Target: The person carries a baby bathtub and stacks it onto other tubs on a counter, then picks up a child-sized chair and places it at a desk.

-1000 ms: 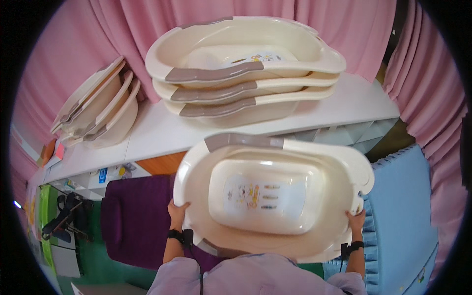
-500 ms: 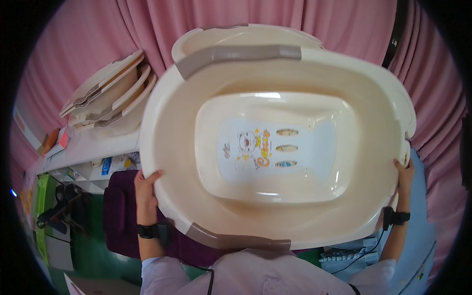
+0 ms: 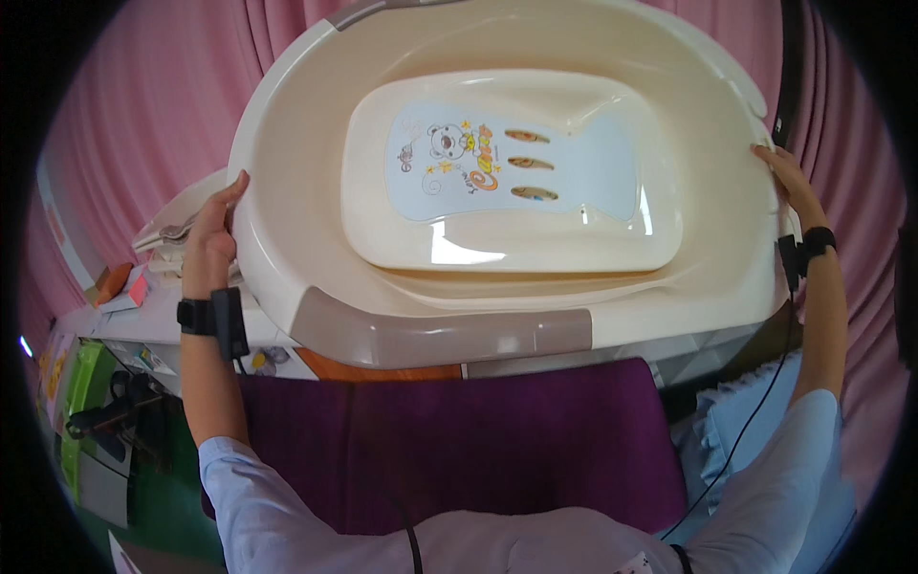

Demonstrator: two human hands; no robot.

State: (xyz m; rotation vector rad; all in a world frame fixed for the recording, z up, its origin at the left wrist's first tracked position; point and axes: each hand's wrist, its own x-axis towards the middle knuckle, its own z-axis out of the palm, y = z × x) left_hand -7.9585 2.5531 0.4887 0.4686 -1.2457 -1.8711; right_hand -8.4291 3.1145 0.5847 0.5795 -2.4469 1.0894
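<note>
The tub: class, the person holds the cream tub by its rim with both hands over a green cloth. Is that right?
Not quite. The head view shows the cloth under the tub is purple, not green. The rest stands: the left hand and right hand hold the cream tub by its rim.

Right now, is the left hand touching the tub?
Touching. The head view shows the left hand flat against the cream baby tub's outer rim.

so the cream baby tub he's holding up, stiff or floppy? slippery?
Likely stiff: the cream tub keeps its shape with the left hand and right hand only at its rims. Glossy plastic, so probably slick. Probably light for its bulk.
</note>
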